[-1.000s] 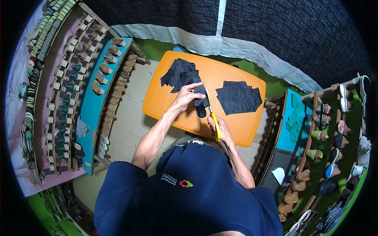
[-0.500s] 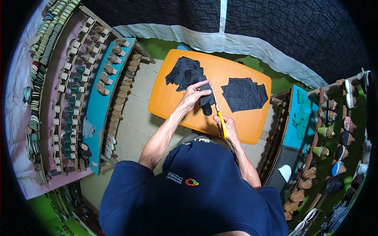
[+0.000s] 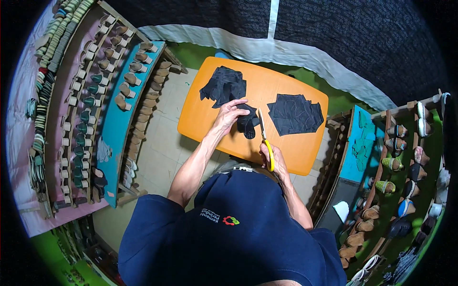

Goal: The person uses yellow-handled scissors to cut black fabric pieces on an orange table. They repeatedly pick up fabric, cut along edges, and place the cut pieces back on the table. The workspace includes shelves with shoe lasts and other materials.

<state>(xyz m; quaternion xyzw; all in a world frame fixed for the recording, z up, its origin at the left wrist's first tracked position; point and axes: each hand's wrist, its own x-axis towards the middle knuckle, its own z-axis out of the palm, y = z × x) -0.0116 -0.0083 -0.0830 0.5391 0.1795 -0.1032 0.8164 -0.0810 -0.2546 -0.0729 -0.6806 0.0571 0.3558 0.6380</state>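
Note:
My left hand (image 3: pixel 230 117) is closed on a piece of black fabric (image 3: pixel 247 126), gripped between thumb and fingers above the orange table (image 3: pixel 195 112). The piece hangs down toward me, and its lower end looks rounded. In my right hand (image 3: pixel 279 161) is a pair of scissors (image 3: pixel 270 156) with yellow handles, blades pointing away from me. The blades stand just right of the held piece, with a narrow gap visible. Beyond my left hand lies a loose pile of black fabric pieces (image 3: pixel 224 85). A flatter stack of black pieces (image 3: pixel 296 114) lies on the table's right.
At left, racks hold rows of shoe lasts (image 3: pixel 88 128) beside a blue board (image 3: pixel 114 138). Green scraps (image 3: pixel 365 138) lie on a blue surface at right, near shelves of shoes (image 3: pixel 393 162). A dark patterned curtain (image 3: pixel 334 38) hangs behind the table.
My left hand has moved slightly left with the fabric piece, which now sits apart from the scissor blades. The scissors remain nearly in place, tilted a little more to the left.

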